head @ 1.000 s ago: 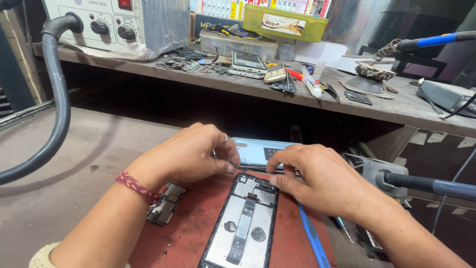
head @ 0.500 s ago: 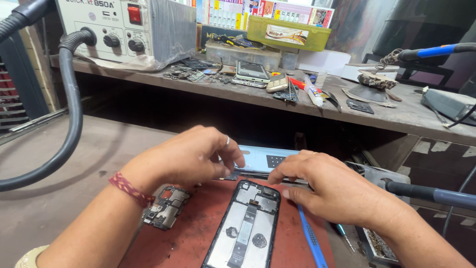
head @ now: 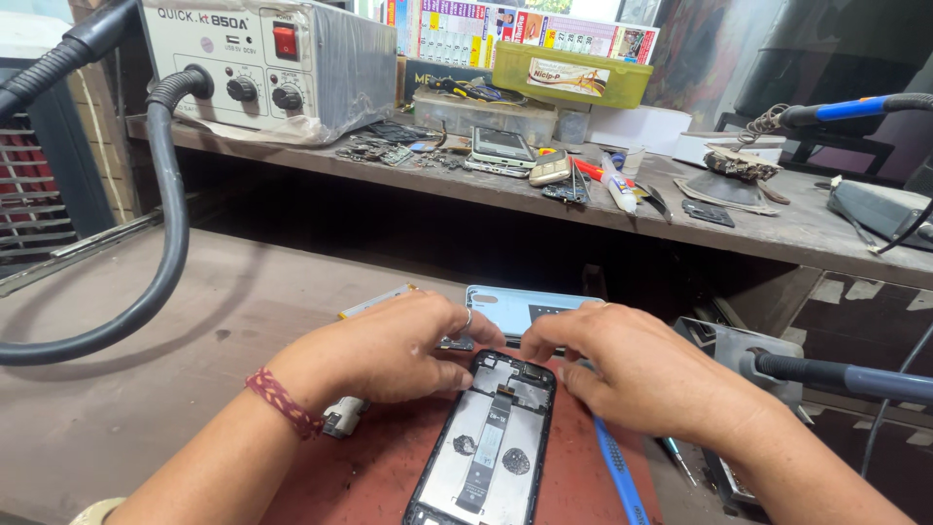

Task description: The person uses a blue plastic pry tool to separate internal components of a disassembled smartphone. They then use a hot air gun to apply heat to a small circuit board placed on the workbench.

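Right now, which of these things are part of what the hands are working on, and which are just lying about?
In hand:
left hand and right hand, both at the top edge of the opened phone
light blue back cover
red mat

Lying about:
hot-air station
phones on the shelf
green tray
blue pry tool

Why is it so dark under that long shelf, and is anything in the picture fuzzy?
Head view: daylight falls on the shelf top, so the space beneath sits in deep shadow; the opened phone, left hand and right hand look evenly lit and fairly sharp; the black hose curves near the frame edge, whether from lens bending is unclear; no strong glare.
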